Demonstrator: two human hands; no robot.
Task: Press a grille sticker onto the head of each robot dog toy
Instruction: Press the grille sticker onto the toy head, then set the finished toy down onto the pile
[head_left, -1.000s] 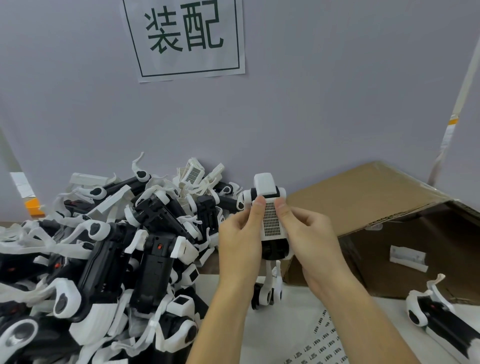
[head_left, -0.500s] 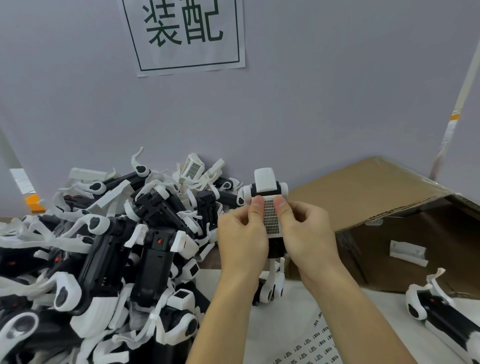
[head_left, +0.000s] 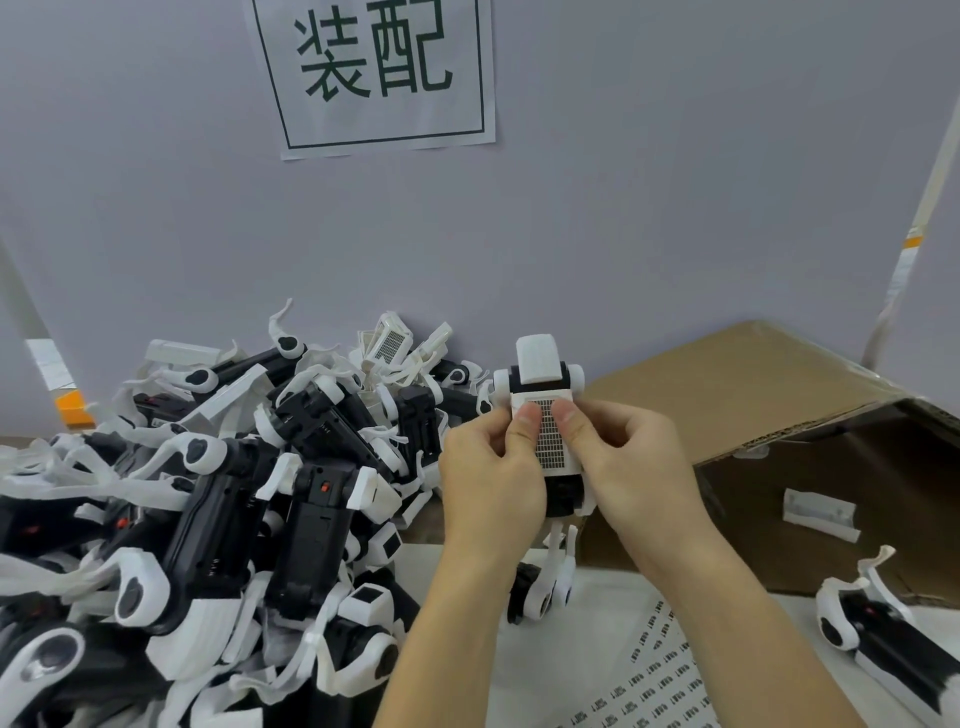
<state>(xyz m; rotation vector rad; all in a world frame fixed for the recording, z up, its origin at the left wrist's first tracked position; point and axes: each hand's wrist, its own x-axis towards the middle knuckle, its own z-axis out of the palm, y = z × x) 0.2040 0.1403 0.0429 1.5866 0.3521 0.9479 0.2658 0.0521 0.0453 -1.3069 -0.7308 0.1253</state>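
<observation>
I hold one black-and-white robot dog toy (head_left: 539, 370) upright in front of me, its head facing me. A grille sticker (head_left: 549, 441) lies on the white head plate. My left hand (head_left: 488, 483) grips the toy from the left, its thumb pressing the sticker's left edge. My right hand (head_left: 631, 467) grips it from the right, its thumb pressing the sticker's right edge. The toy's legs and wheels (head_left: 543, 592) hang below my hands, just above the white table.
A big heap of robot dog toys (head_left: 218, 499) fills the left side; one at the back shows a grille sticker (head_left: 388, 345). An open cardboard box (head_left: 753, 405) lies at right. Another toy (head_left: 883, 639) sits bottom right. A sticker sheet (head_left: 654, 680) lies on the table.
Both thumbs have slid slightly up along the sticker while the toy stayed held between my hands at about the same place.
</observation>
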